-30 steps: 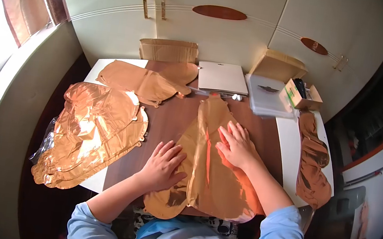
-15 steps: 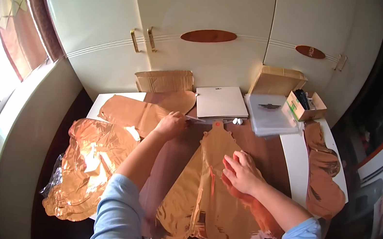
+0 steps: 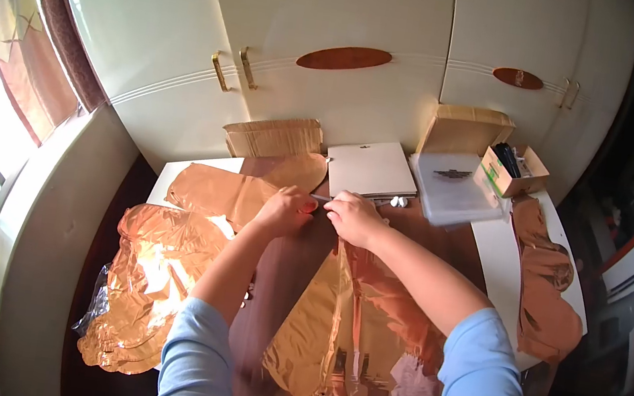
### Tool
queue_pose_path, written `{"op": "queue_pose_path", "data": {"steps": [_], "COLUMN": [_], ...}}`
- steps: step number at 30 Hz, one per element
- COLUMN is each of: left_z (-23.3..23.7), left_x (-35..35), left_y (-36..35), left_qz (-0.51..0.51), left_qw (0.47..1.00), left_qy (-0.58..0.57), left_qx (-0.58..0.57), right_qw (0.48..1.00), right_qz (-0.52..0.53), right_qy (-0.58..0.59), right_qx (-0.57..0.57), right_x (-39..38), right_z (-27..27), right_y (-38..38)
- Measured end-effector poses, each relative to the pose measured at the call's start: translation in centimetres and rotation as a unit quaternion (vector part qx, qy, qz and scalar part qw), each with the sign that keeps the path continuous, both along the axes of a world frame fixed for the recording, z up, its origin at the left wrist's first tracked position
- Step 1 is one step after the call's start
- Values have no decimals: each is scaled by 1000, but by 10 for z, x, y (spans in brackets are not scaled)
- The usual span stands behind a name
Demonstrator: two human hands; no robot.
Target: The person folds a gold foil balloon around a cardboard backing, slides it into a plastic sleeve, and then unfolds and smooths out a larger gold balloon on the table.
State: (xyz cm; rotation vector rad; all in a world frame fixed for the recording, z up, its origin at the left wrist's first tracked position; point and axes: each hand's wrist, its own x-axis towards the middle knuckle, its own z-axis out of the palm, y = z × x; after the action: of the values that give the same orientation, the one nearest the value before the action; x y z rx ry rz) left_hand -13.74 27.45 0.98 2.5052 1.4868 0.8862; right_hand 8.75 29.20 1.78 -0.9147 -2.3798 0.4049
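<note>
My left hand is closed, its fingertips pinching a thin pale strip that looks like a straw. My right hand meets it from the other side, fingers pinched together at the strip's other end. Below both hands a copper-coloured foil balloon lies flat and wrinkled along the table in front of my body. My right hand and forearm cover its narrow upper end.
More flat foil balloons lie at the left, upper left and right edge. Along the back are a white folder, clear plastic sleeves, small white pieces and an open carton of dark items.
My right hand has left the middle of the foil balloon and moved up and left to meet my left hand at the pale strip. The left hand has barely moved.
</note>
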Motion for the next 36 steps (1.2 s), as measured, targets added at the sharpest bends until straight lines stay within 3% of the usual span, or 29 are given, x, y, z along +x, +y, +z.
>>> {"op": "queue_pose_path", "data": {"steps": [1,2,5,6,8,11,14,17,20,23,26,29,30,36], "left_z": [-4,-8,-11,-9,6,24,24,19,4,7,-10,-11,-12,-20], "left_x": [-1,1,-1,0,1,-2,-7,-14,-12,3,-4,-14,-12,-13], "left_y": [3,7,19,16,3,1,1,9,12,3,10,4,4,13], "left_qz": [-34,-32,21,43,86,111,49,126,102,160,137,-31,-49,-57], "left_qw": [998,999,990,996,960,938,884,951,989,980,990,994,997,995], "left_qy": [25,4,137,28,-190,-189,-339,-157,-108,-114,-7,3,-12,37], "left_qx": [43,18,-6,-68,-186,-268,-319,-235,9,21,12,103,59,76], "right_qw": [1000,1000,1000,999,999,999,999,998,995,989,984,982,983,997], "right_qz": [-4,-8,-22,-27,-34,-36,-40,-39,-49,-54,-42,-17,-11,-30], "right_qy": [-1,-2,-20,-21,-4,33,21,-8,-42,-79,-100,-80,-70,14], "right_qx": [6,12,6,3,6,15,18,38,74,113,144,172,169,71], "right_x": [-7,-14,-24,-25,-27,-31,-34,-37,-41,-42,-45,-46,-46,-40], "right_z": [-6,-13,-17,-18,-22,-29,-31,-35,-37,-37,-43,-46,-44,-37], "right_y": [4,8,9,11,16,23,27,28,27,26,34,36,35,34]}}
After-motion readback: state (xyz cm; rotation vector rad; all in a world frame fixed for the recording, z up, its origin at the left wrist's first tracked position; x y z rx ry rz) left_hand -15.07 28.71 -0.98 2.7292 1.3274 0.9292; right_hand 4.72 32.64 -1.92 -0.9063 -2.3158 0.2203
